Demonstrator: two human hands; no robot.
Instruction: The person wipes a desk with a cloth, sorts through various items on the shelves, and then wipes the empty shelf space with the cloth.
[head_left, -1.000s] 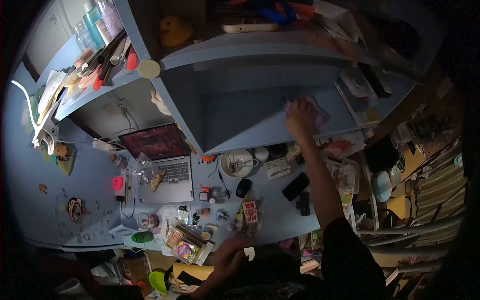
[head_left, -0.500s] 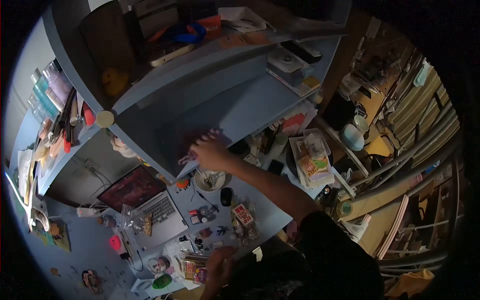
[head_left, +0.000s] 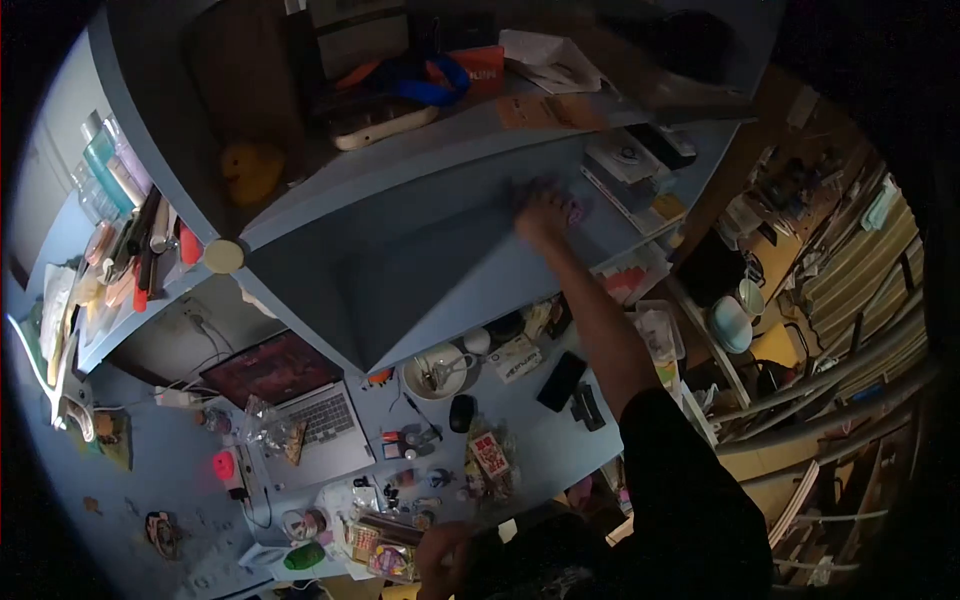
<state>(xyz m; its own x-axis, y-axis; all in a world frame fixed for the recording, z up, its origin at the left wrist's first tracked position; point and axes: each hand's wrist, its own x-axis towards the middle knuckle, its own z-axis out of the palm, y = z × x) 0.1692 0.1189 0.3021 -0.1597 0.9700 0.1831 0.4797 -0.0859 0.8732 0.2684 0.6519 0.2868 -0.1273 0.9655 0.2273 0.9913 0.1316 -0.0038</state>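
On the middle shelf of the blue-grey unit, my right hand (head_left: 545, 218) presses down near the back wall, fingers bent over a small, dark purplish, crumpled thing (head_left: 575, 210) that is too dim to name. A stack of boxes (head_left: 618, 175) stands just to the right of this hand. Low in the view, my left hand (head_left: 440, 560) is beside packaged items (head_left: 392, 560) at the desk's front edge; its fingers are too dim to read.
The upper shelf holds a yellow duck (head_left: 252, 172) and a blue strap (head_left: 445, 82). Below are an open laptop (head_left: 325, 425), a white bowl (head_left: 437, 372), a black mouse (head_left: 462, 412) and a black phone (head_left: 562, 382). A round knob (head_left: 223, 256) is at the shelf corner.
My right hand has moved from the shelf's front left part toward its back right, with the purplish thing. The view has shifted, and my left hand remains low by the desk edge.
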